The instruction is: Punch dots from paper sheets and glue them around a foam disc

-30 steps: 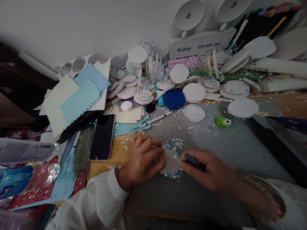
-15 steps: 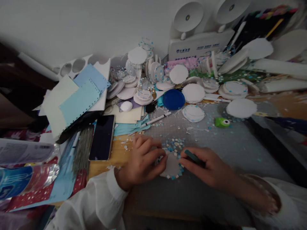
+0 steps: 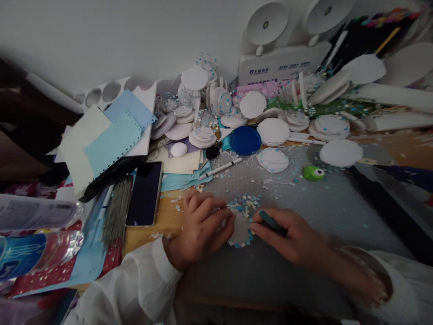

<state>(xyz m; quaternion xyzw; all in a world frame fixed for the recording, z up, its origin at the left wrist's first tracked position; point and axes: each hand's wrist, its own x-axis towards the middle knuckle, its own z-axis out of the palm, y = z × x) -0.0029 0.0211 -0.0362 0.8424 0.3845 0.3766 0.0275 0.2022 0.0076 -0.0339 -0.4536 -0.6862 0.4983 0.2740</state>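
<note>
A round white disc, edged with tiny blue and white paper flowers, lies on the grey cutting mat between my hands. My left hand has its fingers bent, with the thumb and forefinger closed at the disc's left edge. Opposite it, my right hand grips a slim dark green tool; its tip is hidden by the fingers, close to the disc's right edge. Just beyond the disc is a loose pile of small blue and white paper flowers.
A phone, a white pen, a blue round lid and a green flower punch lie around the work. Several white discs crowd the back. Bottles lie at the left.
The flower-edged disc has shifted slightly up and left. My left hand has shifted a little left, and my right hand hardly at all. Both hands keep their grip.
</note>
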